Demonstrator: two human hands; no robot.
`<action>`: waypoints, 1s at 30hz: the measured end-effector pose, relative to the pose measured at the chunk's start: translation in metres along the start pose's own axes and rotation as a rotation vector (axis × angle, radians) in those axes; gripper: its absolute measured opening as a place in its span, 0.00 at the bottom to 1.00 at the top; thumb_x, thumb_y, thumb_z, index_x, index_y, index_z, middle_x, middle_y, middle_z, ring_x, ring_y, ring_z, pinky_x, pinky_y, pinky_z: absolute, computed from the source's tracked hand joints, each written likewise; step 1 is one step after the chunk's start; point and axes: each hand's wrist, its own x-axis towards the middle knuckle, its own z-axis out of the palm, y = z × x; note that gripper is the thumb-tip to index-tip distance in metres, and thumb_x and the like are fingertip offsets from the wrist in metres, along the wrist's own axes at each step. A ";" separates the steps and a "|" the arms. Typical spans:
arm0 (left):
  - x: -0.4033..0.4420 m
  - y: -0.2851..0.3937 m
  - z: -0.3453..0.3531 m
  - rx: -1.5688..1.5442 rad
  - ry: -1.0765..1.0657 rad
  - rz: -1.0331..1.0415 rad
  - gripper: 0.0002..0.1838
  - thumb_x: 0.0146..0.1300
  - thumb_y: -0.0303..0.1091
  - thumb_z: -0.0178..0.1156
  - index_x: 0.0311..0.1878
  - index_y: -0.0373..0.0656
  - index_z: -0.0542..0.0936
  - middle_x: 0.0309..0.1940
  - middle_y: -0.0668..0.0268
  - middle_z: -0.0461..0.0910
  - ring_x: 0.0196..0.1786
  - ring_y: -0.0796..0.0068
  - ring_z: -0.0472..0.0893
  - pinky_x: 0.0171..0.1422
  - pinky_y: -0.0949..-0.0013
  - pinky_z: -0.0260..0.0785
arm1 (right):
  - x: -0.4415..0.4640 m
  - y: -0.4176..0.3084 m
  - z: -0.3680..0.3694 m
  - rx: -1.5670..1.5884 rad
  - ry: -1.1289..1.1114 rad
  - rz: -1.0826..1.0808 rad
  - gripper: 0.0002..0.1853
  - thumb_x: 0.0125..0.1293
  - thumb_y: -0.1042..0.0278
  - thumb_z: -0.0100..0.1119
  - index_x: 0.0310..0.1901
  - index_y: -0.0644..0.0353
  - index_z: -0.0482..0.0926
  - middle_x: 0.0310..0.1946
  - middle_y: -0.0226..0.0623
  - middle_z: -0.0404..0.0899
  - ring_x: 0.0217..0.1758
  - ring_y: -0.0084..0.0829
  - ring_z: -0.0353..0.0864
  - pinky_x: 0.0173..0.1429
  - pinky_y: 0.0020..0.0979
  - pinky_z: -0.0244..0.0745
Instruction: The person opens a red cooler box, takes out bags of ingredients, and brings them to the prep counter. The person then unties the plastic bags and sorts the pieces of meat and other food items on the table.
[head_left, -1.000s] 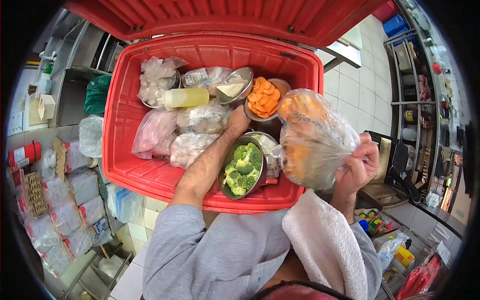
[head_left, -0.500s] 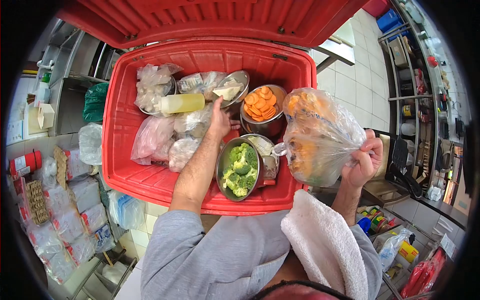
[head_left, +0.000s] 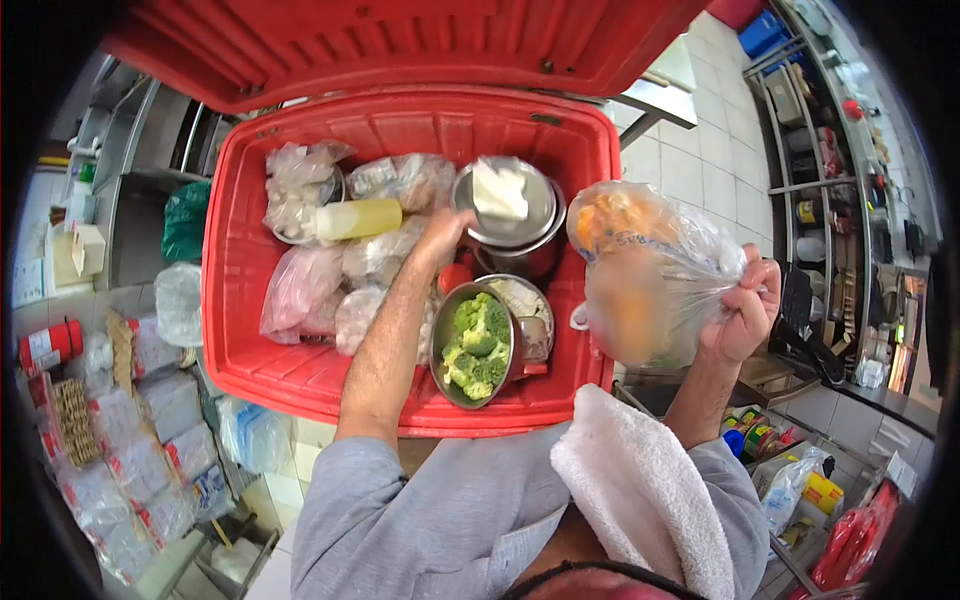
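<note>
My left hand grips the near left rim of a shallow metal bowl with a pale white piece in it. That bowl rests on or just above a deeper metal pot, hiding its contents. At the right, my right hand is closed round the gathered neck of a clear plastic bag with orange contents. The bag hangs by the right edge of the red cooler. Below my left hand sits a metal bowl of broccoli, partly over another container.
Inside the cooler lie a squeeze bottle of yellow liquid and several plastic bags. The open lid stands at the back. Shelves line the right, wrapped packages the lower left. A white towel hangs on me.
My left hand has moved the shallow bowl rightward, over the pot of sliced carrots, which are now covered. The plastic bag in my right hand has shifted slightly right and turned.
</note>
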 end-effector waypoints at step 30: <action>-0.015 -0.008 0.021 0.006 -0.081 0.217 0.40 0.44 0.34 0.72 0.62 0.40 0.64 0.51 0.60 0.74 0.54 0.72 0.72 0.59 0.65 0.65 | 0.017 0.094 -0.110 -1.025 -0.248 0.234 0.06 0.45 0.82 0.47 0.24 0.62 0.74 0.20 0.24 0.69 0.26 0.17 0.67 0.30 0.20 0.61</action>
